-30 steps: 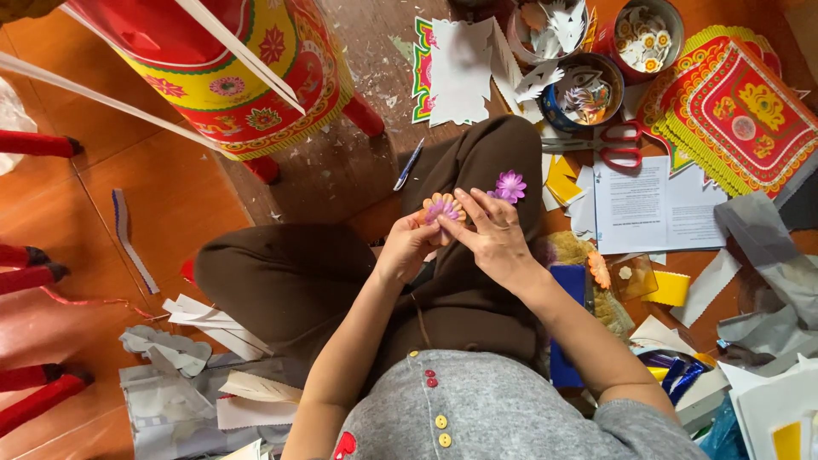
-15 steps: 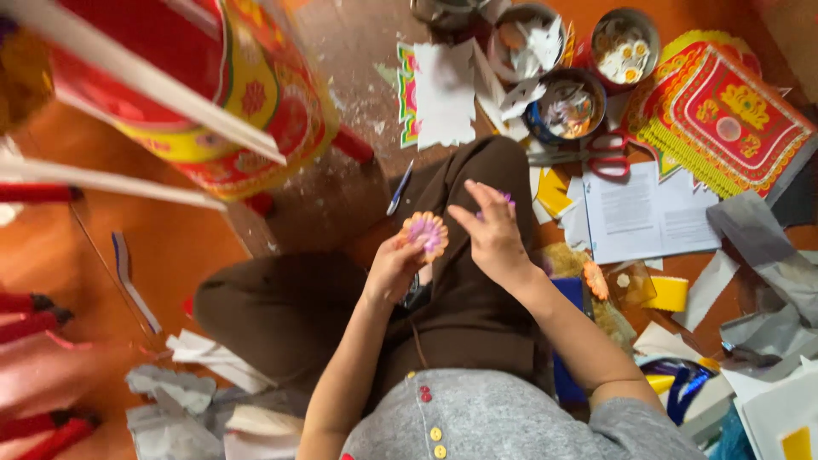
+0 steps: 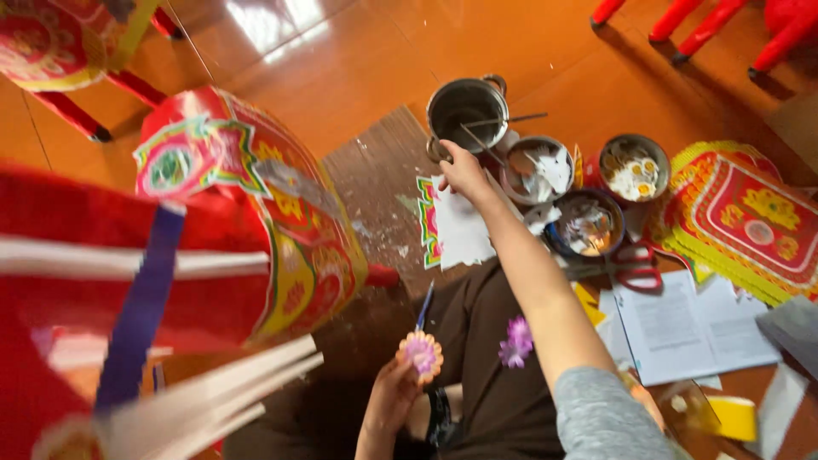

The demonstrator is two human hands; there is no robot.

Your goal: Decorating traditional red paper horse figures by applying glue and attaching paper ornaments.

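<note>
Since the earlier frame the right hand (image 3: pixel 463 170) has left the lap and stretched forward to the rim of the steel pot (image 3: pixel 465 106), while the view has tipped up to take in more of the orange floor (image 3: pixel 341 60). Its fingers are curled at the pot's near edge, close to a thin stick (image 3: pixel 481 143) that leans out of the pot — whether they pinch the stick I cannot tell.

Back by the knee, the left hand (image 3: pixel 394 400) holds up a round paper flower (image 3: pixel 421 353), pink in the middle with a yellow scalloped border, pinched between thumb and fingertips. A purple paper flower (image 3: pixel 516 341) lies on the dark trouser leg just beside the right forearm.

Near the pot stand 3 bowls: one with white paper scraps (image 3: pixel 537 170), one with yellow-and-white cut pieces (image 3: pixel 632 168), and a dark one (image 3: pixel 586 226) with mixed bits. Red-handled scissors (image 3: pixel 626 264) lie just in front of the dark bowl. A white sheet with a coloured border (image 3: pixel 456 230) rests under the outstretched arm. To the right lies a stack of red-and-yellow decorated panels (image 3: pixel 750 217); at left, blurred, looms a large red lantern-like drum (image 3: pixel 247 213).
</note>
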